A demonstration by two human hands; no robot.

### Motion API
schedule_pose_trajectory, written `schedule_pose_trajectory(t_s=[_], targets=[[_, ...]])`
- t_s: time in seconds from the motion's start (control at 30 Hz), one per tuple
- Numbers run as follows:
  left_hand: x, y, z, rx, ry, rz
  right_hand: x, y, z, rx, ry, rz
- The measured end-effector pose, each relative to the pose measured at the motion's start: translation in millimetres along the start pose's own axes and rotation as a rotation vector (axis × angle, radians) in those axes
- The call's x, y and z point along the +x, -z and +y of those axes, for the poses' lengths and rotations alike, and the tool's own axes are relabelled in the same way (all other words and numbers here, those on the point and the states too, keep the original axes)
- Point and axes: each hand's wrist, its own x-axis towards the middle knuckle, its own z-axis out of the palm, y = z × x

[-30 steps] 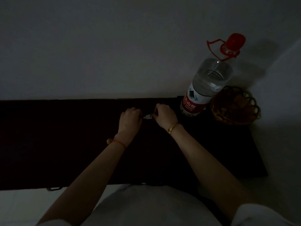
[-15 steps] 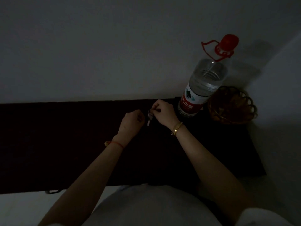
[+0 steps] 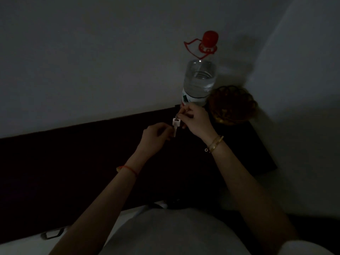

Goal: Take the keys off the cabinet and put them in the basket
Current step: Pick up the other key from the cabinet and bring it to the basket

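The scene is dim. A pale key [image 3: 175,126] hangs from a ring pinched by my right hand [image 3: 197,121], lifted above the dark cabinet top [image 3: 82,162]. My left hand [image 3: 156,137] hovers just left of the key's tip, fingers loosely curled, holding nothing that I can see. A brown woven basket [image 3: 232,107] stands at the cabinet's far right corner, just right of my right hand.
A large clear water bottle [image 3: 199,81] with a red cap and carrying loop stands against the wall between my right hand and the basket. Pale walls meet in a corner behind the basket. The cabinet's right edge [image 3: 265,151] drops off below the basket.
My right hand has raised the keys off the cabinet top and carried them toward the bottle and basket. The left hand has let go and stayed a little behind.
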Motion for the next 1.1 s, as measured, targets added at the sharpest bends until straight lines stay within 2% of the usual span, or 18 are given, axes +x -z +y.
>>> schedule_pose_trajectory(t_s=[0.17, 0.37, 0.8, 1.0, 1.1], targets=[[-3, -29, 21, -0.08, -0.016, -0.127, -26, 37, 10, -0.045, -0.014, 0.147], [1, -61, 46, -0.143, -0.027, -0.233, -49, 85, 17, 0.037, -0.053, 0.173], [21, -106, 98, -0.153, -0.092, -0.266, -54, 146, 20, 0.036, -0.074, 0.272], [48, -120, 112, -0.134, -0.116, -0.274, -19, 168, 33, -0.022, -0.106, 0.39], [65, -128, 118, -0.105, -0.126, -0.243, 6, 177, 40, -0.058, -0.11, 0.375]])
